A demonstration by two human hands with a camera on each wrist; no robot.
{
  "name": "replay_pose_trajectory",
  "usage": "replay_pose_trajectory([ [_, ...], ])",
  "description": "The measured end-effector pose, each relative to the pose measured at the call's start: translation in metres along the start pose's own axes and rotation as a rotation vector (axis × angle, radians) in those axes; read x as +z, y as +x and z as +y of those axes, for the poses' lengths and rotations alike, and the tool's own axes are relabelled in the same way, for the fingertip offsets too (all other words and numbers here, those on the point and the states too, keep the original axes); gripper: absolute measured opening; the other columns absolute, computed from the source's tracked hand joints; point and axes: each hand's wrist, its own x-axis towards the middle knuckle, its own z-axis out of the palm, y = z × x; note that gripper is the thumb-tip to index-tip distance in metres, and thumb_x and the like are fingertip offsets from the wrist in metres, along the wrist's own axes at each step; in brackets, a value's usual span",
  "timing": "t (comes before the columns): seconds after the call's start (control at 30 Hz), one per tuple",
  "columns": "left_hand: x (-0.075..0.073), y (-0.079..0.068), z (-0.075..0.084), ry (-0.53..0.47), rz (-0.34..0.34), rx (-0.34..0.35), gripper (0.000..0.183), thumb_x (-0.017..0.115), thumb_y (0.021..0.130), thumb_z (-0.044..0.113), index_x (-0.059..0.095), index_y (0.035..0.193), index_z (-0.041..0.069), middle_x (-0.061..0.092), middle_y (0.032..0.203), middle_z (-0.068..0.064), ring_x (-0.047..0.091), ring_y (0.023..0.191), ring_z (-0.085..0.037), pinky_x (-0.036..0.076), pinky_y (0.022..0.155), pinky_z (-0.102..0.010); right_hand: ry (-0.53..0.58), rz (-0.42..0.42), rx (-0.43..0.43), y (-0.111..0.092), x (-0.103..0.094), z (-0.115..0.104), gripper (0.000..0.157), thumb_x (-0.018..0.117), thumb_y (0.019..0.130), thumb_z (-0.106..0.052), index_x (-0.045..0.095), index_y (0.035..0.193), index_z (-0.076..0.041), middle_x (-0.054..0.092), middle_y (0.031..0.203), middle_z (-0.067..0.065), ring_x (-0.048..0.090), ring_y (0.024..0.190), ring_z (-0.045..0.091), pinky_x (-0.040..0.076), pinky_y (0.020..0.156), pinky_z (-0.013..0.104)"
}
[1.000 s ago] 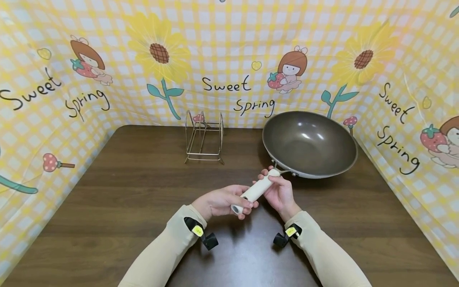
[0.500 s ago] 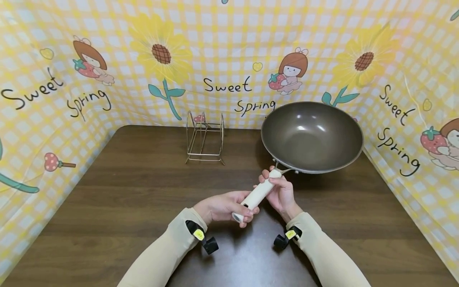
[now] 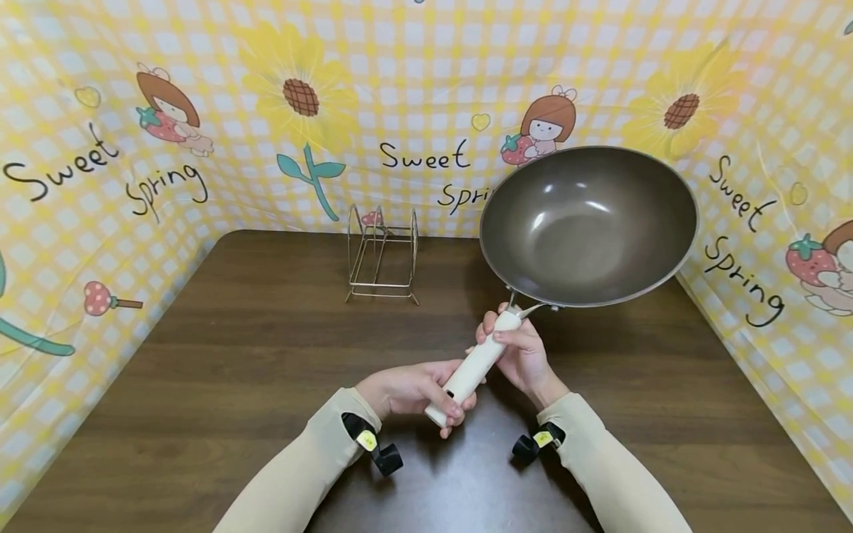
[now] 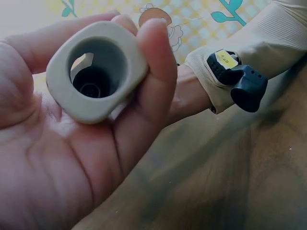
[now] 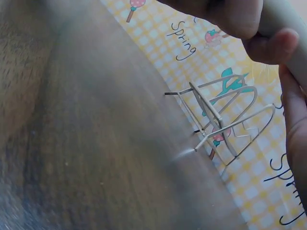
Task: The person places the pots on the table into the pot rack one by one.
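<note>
A dark-coated wok [image 3: 580, 229] is held up off the table at the right in the head view, its bowl facing me and its far rim raised. Its cream handle [image 3: 474, 364] slants down to the left toward me. My left hand [image 3: 416, 389] grips the handle's free end, thumb on top. Close to the bowl, my right hand [image 3: 523, 352] wraps the handle's upper part. The left wrist view looks into the hollow end of the handle [image 4: 91, 112], with fingers curled round it. In the right wrist view only part of the right hand [image 5: 240, 24] shows on the handle.
A wire rack [image 3: 381, 284] stands at the back of the brown wooden table [image 3: 220, 370], left of the wok. Behind and on both sides hangs a yellow checked cloth [image 3: 413, 89] with printed flowers and lettering.
The wok has risen and come nearer, its far edge tipping up toward me. The handle's free end has dropped slightly with my left hand. Both hands keep their grip; the rack stays put.
</note>
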Motion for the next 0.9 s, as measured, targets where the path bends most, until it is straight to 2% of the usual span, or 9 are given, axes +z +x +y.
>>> replay_pose_trajectory([
  [0.23, 0.002, 0.001, -0.003, -0.024, -0.018, -0.003, 0.042, 0.049, 0.082, -0.014, 0.037, 0.116, 0.008, 0.054, 0.086, -0.001, 0.057, 0.067, -0.014, 0.056, 0.061, -0.029, -0.059, -0.012, 0.011, 0.002, 0.008, -0.005, 0.04, 0.032, 0.085, 0.019, 0.047, 0.111, -0.007, 0.061, 0.093, 0.009, 0.063, 0.088, 0.024, 0.058, 0.081, 0.048],
  [0.43, -0.004, -0.001, -0.003, 0.013, -0.032, 0.031, 0.039, 0.057, 0.079, -0.006, 0.044, 0.112, 0.011, 0.054, 0.082, 0.0, 0.055, 0.065, -0.012, 0.054, 0.058, -0.028, -0.144, 0.013, 0.016, 0.009, 0.019, -0.013, 0.043, 0.025, 0.082, 0.022, 0.043, 0.108, -0.006, 0.063, 0.092, 0.011, 0.067, 0.087, 0.024, 0.058, 0.08, 0.049],
  [0.67, -0.002, -0.003, 0.004, -0.027, -0.132, 0.083, 0.042, 0.049, 0.075, -0.011, 0.051, 0.11, 0.014, 0.054, 0.079, 0.0, 0.055, 0.064, -0.012, 0.054, 0.059, -0.027, -0.262, 0.033, 0.041, 0.018, 0.03, -0.023, 0.035, 0.031, 0.083, 0.021, 0.041, 0.104, -0.005, 0.064, 0.091, 0.009, 0.07, 0.085, 0.023, 0.06, 0.075, 0.047],
  [0.9, 0.0, -0.005, -0.001, -0.045, -0.236, 0.13, 0.044, 0.047, 0.076, -0.009, 0.054, 0.111, 0.017, 0.054, 0.081, 0.003, 0.054, 0.065, -0.01, 0.054, 0.061, -0.027, -0.346, 0.032, 0.082, 0.02, 0.043, -0.026, 0.03, 0.037, 0.084, 0.019, 0.042, 0.101, -0.006, 0.065, 0.09, 0.006, 0.072, 0.084, 0.021, 0.06, 0.073, 0.037],
])
